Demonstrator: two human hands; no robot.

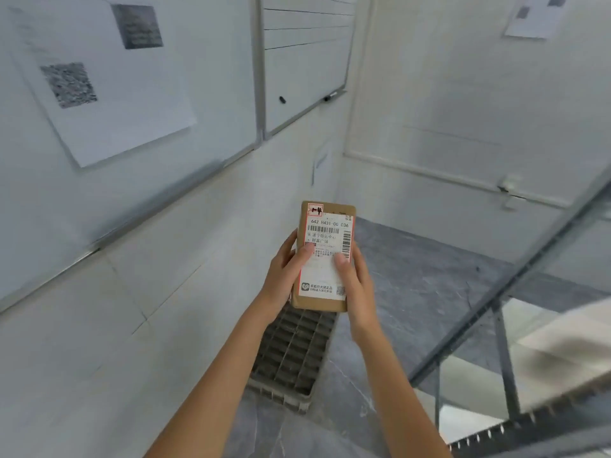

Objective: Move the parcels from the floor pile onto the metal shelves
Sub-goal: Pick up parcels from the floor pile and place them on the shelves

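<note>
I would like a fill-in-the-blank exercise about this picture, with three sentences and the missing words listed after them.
1. The small cardboard parcel is held by ____ hands, the left hand and the right hand.
2. The label on the parcel faces ____ the camera.
3. The metal shelves stand on the person's ____ side, and a grey plastic grid tray leans on the floor below the parcel.

Missing words: both; toward; right
</note>
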